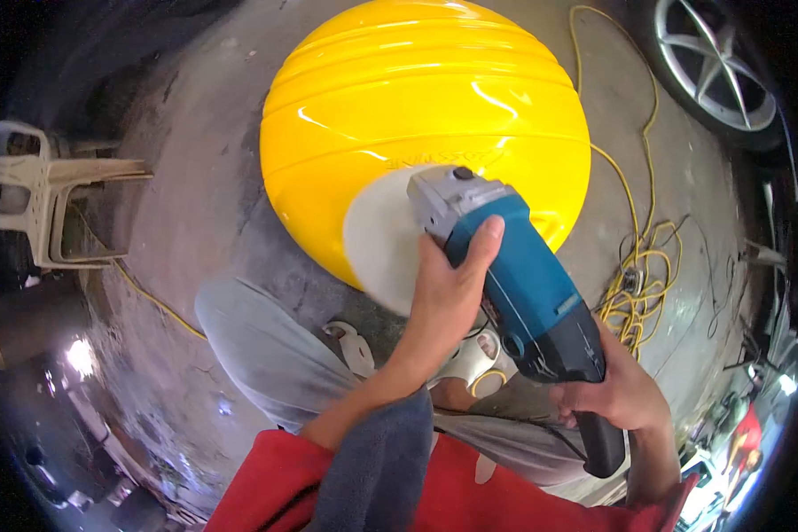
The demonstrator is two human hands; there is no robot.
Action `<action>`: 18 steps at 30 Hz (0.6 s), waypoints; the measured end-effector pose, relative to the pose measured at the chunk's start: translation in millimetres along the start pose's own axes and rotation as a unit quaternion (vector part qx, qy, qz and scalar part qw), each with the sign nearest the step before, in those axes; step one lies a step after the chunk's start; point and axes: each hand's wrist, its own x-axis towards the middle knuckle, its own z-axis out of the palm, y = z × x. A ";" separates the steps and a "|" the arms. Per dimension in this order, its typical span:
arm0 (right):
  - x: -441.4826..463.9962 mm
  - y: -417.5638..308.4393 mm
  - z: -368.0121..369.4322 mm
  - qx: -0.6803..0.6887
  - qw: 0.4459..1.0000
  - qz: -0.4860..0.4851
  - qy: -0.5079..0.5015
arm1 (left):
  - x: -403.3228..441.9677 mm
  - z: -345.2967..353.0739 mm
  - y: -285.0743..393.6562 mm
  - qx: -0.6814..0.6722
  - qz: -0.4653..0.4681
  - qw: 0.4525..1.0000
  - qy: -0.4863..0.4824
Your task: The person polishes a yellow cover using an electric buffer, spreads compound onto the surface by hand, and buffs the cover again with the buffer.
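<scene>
A blue and black power polisher (525,277) with a grey metal head lies slantwise in front of me. My left hand (448,288) is wrapped around its body just behind the head, thumb on top. My right hand (625,386) grips the black rear handle. The round white polishing pad (386,235) under the head is at the near side of a large glossy yellow ridged ball-shaped object (417,106), overlapping its lower edge. Whether the pad presses on that surface I cannot tell. Raised lettering shows faintly beside the pad.
A tangled yellow extension cord (643,288) lies on the concrete floor (195,160) at the right. Beyond it stands a car wheel (714,66). A pale plastic chair (40,195) is at the left. Another person (747,443) in red shows at the lower right.
</scene>
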 end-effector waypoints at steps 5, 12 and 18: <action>5.5 -15.5 7.6 -0.036 0.999 0.010 -0.008 | -2.8 -9.2 11.0 -0.041 0.057 0.997 0.005; 3.2 -21.8 6.1 -0.026 0.999 0.028 0.001 | -7.1 -7.3 10.6 -0.032 0.057 0.998 0.022; -16.1 -1.7 -25.6 -0.007 0.994 0.027 0.107 | 2.7 36.2 -6.6 0.037 0.030 0.999 0.006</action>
